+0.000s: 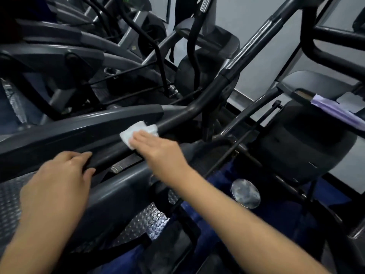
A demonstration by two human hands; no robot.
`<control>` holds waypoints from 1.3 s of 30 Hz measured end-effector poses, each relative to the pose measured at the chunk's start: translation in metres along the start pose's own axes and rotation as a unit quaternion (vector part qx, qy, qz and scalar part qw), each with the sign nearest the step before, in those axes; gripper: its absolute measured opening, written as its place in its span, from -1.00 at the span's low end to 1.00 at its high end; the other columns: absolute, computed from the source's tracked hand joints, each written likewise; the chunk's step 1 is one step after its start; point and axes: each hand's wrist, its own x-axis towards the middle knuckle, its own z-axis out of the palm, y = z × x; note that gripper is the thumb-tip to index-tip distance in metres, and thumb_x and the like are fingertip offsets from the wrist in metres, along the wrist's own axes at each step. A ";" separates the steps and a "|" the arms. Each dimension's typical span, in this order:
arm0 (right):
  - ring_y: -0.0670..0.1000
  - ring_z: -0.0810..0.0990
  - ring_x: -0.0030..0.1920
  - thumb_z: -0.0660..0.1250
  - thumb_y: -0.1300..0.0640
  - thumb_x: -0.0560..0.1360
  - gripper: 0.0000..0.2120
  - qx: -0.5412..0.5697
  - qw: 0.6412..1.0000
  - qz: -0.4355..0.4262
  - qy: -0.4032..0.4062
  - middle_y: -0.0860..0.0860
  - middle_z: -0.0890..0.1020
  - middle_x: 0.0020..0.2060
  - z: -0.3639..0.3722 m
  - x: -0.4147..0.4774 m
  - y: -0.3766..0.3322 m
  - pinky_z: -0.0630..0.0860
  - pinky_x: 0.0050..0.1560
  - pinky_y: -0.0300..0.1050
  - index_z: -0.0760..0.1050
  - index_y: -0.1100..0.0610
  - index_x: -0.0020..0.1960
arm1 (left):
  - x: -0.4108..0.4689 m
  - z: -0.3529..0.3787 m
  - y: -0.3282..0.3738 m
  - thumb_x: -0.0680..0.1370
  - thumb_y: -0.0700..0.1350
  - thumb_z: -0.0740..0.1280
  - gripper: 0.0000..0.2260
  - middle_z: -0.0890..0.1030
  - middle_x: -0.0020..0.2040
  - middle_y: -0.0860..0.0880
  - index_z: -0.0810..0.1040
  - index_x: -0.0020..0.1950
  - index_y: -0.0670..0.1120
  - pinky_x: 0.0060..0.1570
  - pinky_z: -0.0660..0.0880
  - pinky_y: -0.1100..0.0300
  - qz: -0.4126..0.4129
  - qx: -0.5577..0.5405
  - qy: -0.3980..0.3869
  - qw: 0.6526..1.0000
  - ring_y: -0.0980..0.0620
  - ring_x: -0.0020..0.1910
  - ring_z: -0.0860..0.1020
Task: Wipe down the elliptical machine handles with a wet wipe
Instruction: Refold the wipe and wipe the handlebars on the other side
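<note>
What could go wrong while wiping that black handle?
The right hand presses the wipe with flat fingers, not gripping it, so it might slide off the handle and fall. The left hand grips the handle's near end; if it lets go, the handle could perhaps swing.

No lettering, label, brand, number or sign can be read on the elliptical machine (79, 125).
</note>
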 end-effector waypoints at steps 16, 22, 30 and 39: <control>0.04 0.69 -0.04 0.14 0.28 0.38 -0.67 0.005 0.998 0.052 0.047 0.08 0.70 -0.06 0.007 0.009 -0.039 0.64 -0.18 -0.10 0.64 0.19 -0.03 | -0.019 -0.033 0.009 0.43 -0.32 0.42 -0.71 0.58 0.01 -0.21 0.59 0.15 -0.28 -0.24 0.52 -0.08 0.071 0.049 -0.029 0.996 -0.28 -0.10 0.56; 0.12 0.70 -0.09 0.24 0.38 0.33 -0.68 -0.024 0.993 0.105 0.046 0.11 0.71 -0.05 -0.013 0.010 -0.003 0.65 -0.19 0.04 0.67 0.20 -0.02 | -0.020 -0.040 0.015 0.54 -0.24 0.31 -0.71 0.51 0.14 -0.10 0.52 0.27 -0.17 -0.10 0.46 0.01 0.049 0.053 -0.045 0.996 -0.15 0.07 0.51; 0.08 0.69 -0.04 0.36 0.41 0.25 -0.69 -0.024 0.991 0.060 0.114 0.13 0.70 -0.05 0.017 0.002 -0.076 0.65 -0.20 -0.11 0.66 0.25 -0.03 | -0.019 -0.047 0.001 0.54 -0.21 0.31 -0.68 0.49 0.27 -0.04 0.51 0.31 -0.12 0.12 0.39 0.04 0.041 -0.060 -0.053 0.996 -0.13 0.19 0.49; -0.23 0.57 -0.20 0.35 0.25 0.48 -0.79 0.189 0.902 0.344 0.180 -0.11 0.69 -0.10 -0.048 0.036 -0.049 0.48 -0.12 -0.40 0.63 0.12 0.09 | -0.028 -0.047 -0.006 0.55 -0.13 0.32 -0.64 0.47 0.24 -0.08 0.46 0.34 -0.17 0.10 0.42 0.07 0.005 -0.103 -0.034 0.994 -0.11 0.16 0.50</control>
